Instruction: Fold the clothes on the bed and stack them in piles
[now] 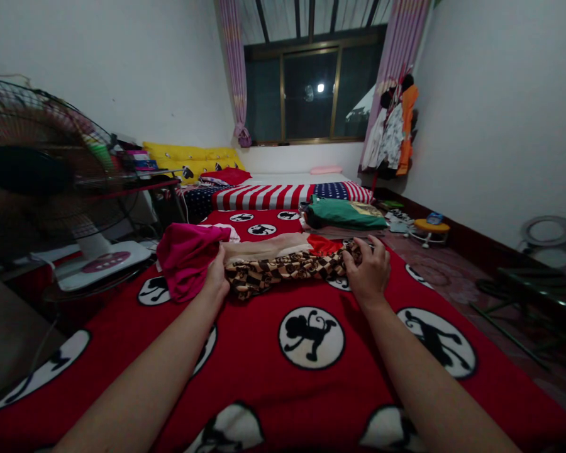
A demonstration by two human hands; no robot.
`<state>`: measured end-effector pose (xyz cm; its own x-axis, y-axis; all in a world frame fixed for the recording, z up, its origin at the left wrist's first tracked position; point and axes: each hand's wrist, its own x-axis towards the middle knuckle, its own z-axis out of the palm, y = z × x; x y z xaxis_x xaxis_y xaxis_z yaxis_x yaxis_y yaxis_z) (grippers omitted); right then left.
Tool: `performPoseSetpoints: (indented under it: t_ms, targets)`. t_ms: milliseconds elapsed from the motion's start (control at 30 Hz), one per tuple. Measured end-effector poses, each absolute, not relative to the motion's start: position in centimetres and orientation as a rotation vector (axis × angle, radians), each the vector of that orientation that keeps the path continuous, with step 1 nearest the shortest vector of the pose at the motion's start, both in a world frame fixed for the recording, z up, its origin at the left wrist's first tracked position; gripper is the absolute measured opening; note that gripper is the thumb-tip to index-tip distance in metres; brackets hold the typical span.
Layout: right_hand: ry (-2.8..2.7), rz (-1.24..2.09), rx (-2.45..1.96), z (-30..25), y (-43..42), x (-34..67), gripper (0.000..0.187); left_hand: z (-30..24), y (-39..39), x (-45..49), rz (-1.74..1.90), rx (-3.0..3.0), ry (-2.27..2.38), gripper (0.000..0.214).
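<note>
A brown and tan checkered garment (283,272) lies stretched across a red blanket (264,371) printed with black monkey figures in white circles. My left hand (216,278) is closed on the garment's left end, beside a crumpled magenta cloth (186,255). My right hand (368,269) is curled over the garment's right end, pinching the fabric. Behind the garment lie a beige cloth (268,246) and a small red piece (323,244).
A large floor fan (42,182) stands close on the left. A folded green garment (346,214) rests further up the bed near a striped flag blanket (273,195). Clothes hang by the window at right. A small stool (431,228) and a ring light (549,231) sit on the floor.
</note>
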<state>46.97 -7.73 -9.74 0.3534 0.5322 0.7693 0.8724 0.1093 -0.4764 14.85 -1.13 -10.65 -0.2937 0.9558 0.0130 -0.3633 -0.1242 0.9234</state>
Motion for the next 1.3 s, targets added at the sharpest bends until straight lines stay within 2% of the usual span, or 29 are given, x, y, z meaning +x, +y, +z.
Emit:
performPoseSetpoints:
  t_ms: [167,300,400,433,533,667,833,1000,1067,1167,1300]
  targets:
    - [-1.614,-0.445,-1.492,-10.0,-7.7,45.8,0.038,-9.7,-2.5,16.0,1.604,0.888,0.911,0.049]
    - [-1.87,-0.351,-1.529,-11.2,-7.1,44.4,0.04,-8.7,-4.0,16.3,1.315,1.005,0.759,0.065]
    - [-1.904,-0.282,-1.542,-11.4,-6.8,44.4,0.018,-8.2,-4.9,16.2,1.082,1.117,0.734,0.07]
    - [-1.859,-0.229,-1.53,-11.3,-6.7,44.8,0.015,-8.2,-5.0,16.2,1.052,1.165,0.749,0.067]
    - [-1.456,-0.068,-1.454,-10.8,-6.4,46.5,0.022,-8.4,-5.0,16.3,1.154,1.317,0.841,0.052]
    - [-0.94,0.02,-1.306,-10.4,-5.9,48.9,0.028,-9.3,-4.4,16.4,1.239,1.537,0.943,0.048]
    - [-0.8,0.051,-1.276,-10.6,-5.6,49.8,0.028,-9.8,-4.6,16.6,0.885,2.025,0.994,0.046]
    - [-0.821,0.062,-1.232,-10.9,-5.5,49.7,0.028,-9.3,-5.7,16.7,0.626,2.352,0.956,0.06]
    - [-0.84,0.052,-1.228,-11.0,-5.3,49.7,0.029,-9.4,-5.7,16.8,0.569,2.415,0.923,0.053]
    - [-0.889,0.053,-1.258,-10.9,-5.4,49.8,0.031,-9.6,-5.6,17.1,0.659,2.383,0.881,0.025]
    - [-1.019,-0.141,-1.333,-10.0,-6.4,49.7,0.03,-8.4,-5.3,16.7,1.046,1.924,0.853,0.03]
